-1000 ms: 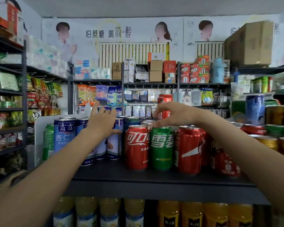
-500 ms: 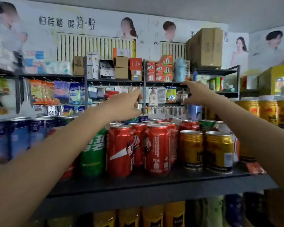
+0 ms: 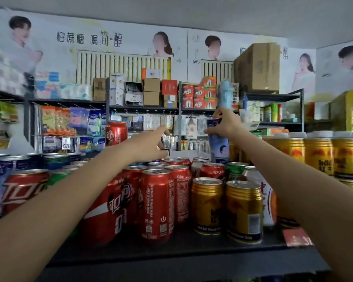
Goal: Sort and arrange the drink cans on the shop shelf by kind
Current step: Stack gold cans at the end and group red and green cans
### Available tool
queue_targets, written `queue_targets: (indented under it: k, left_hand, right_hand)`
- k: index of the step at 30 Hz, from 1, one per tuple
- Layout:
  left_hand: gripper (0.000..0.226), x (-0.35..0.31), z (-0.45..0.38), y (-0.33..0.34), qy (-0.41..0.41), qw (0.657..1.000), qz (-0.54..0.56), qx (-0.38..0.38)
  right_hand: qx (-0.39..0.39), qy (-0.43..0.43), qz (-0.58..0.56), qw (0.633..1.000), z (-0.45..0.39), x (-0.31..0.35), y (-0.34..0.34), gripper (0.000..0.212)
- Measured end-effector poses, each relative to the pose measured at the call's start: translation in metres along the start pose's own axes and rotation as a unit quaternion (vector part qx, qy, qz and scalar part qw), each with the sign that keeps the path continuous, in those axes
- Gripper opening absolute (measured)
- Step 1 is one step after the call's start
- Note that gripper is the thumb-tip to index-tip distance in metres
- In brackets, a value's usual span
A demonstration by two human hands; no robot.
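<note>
My right hand (image 3: pixel 224 124) grips the top of a tall blue can (image 3: pixel 219 147) at the back of the black shelf (image 3: pixel 171 251), behind the red cans. My left hand (image 3: pixel 153 142) reaches over the red cola cans (image 3: pixel 158 202) with fingers extended, holding nothing. One red cola can (image 3: pixel 116 133) stands raised on top of others at the back left. Two gold cans (image 3: pixel 244 210) stand at the front right, green cans (image 3: pixel 235 170) behind them. Blue cans (image 3: pixel 0 171) fill the left side.
A block of stacked gold cans (image 3: pixel 318 157) stands at the right. A red price tag (image 3: pixel 297 238) hangs on the shelf's front edge. Behind are racks of hanging snack packets (image 3: pixel 57 121) and boxes (image 3: pixel 151 91); a large carton (image 3: pixel 257 68) sits high up.
The view has swung right along the shelf. My right hand has reached to the back and closed round the tall blue can; my left hand has followed to the right above the red cans.
</note>
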State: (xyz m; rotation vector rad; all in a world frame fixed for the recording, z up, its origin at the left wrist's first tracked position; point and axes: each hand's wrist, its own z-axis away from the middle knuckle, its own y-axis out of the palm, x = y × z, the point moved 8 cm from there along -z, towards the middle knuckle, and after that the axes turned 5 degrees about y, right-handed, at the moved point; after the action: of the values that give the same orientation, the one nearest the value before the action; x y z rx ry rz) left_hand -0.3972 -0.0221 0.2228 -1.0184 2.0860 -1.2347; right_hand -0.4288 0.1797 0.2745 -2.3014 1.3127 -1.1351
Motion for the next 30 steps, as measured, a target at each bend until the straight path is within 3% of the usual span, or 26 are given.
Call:
queue_targets:
  k: [3, 7, 11, 15, 19, 24, 30]
  left_hand:
    - [0.063, 0.0, 0.013, -0.021, 0.006, 0.988, 0.127, -0.09]
    - [0.071, 0.01, 0.05, -0.06, -0.007, 0.934, 0.289, -0.208]
    - [0.071, 0.05, 0.116, -0.103, -0.032, 0.896, 0.321, -0.306]
    - [0.074, 0.104, 0.187, -0.122, -0.068, 0.92, 0.265, -0.281]
    - [0.089, 0.149, 0.237, -0.137, -0.097, 0.928, 0.236, -0.271]
    - [0.087, 0.174, 0.258, -0.152, -0.081, 0.933, 0.219, -0.274]
    - [0.084, 0.212, 0.251, -0.113, -0.132, 0.973, 0.123, -0.143]
  right_hand:
    - [-0.041, -0.074, -0.06, 0.995, 0.014, 0.055, -0.022, 0.053]
    - [-0.006, -0.153, -0.157, 0.976, 0.046, 0.153, -0.018, 0.056]
    - [0.037, -0.2, -0.227, 0.952, 0.09, 0.242, 0.02, 0.06]
    - [0.088, -0.246, -0.237, 0.936, 0.135, 0.303, 0.074, 0.054]
    - [0.207, -0.315, -0.22, 0.9, 0.174, 0.344, 0.12, 0.05]
    - [0.224, -0.305, -0.206, 0.902, 0.179, 0.371, 0.141, 0.056]
    - [0.254, -0.27, -0.081, 0.925, 0.177, 0.351, 0.186, 0.042]
